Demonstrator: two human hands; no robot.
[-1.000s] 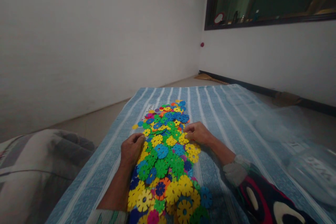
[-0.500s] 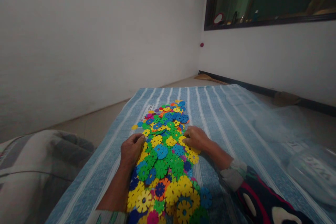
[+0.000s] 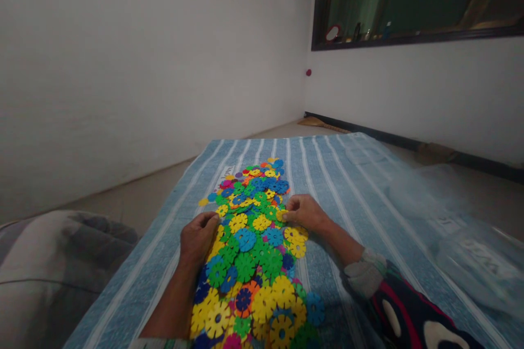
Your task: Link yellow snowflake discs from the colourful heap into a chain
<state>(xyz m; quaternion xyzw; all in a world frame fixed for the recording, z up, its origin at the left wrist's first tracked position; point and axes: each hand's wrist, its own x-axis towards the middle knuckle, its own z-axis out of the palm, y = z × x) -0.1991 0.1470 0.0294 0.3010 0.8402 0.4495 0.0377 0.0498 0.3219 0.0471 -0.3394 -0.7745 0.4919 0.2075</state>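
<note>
A long pile of notched plastic snowflake discs (image 3: 245, 267) in yellow, green, blue, orange and pink runs along a striped cloth. At its right edge my right hand (image 3: 305, 212) pinches a yellow snowflake disc (image 3: 281, 216) between thumb and fingers. My left hand (image 3: 199, 235) rests against the pile's left edge, thumb pressed to the bent fingers. Whatever may be in that left pinch is too small or hidden to make out. Beside my right wrist lie more yellow discs (image 3: 297, 242).
The blue-and-white striped cloth (image 3: 335, 202) covers the table. Clear plastic containers or bags (image 3: 478, 262) with white labels stand at the right. A grey-and-white draped fabric (image 3: 61, 267) is at the lower left. A white wall (image 3: 143, 65) rises behind.
The view has shifted slightly, moving the scene left. The right hand's fingers have come together on a yellow disc, which now tilts at the fingertips. The left hand stays by the pile's left edge.
</note>
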